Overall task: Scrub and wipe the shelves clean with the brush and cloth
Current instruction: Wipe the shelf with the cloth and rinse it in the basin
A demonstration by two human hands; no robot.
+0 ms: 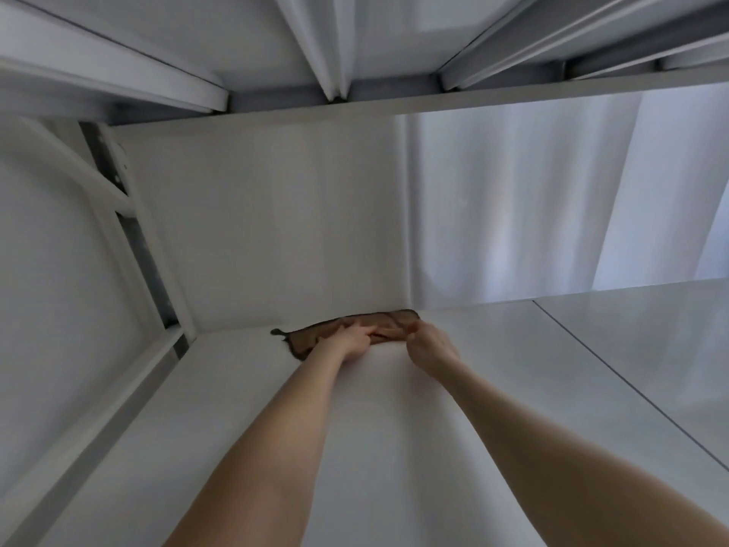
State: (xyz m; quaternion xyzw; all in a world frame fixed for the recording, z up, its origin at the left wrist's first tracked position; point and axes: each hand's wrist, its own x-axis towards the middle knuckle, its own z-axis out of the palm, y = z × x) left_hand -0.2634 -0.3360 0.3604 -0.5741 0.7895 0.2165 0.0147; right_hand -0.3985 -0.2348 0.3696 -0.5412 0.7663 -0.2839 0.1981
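Observation:
A brown cloth (311, 337) lies bunched at the back of the white shelf (394, 448), against the rear wall. My left hand (353, 339) presses on the cloth with its fingers gripping the folds. My right hand (430, 347) pinches the cloth's right end, just beside the left hand. Both forearms stretch forward over the shelf surface. No brush is in view.
The underside of the shelf above (315, 45), with its white ribs, hangs close overhead. A perforated metal upright (146, 246) stands at the back left corner. A seam (631, 388) separates this shelf from the adjoining one on the right.

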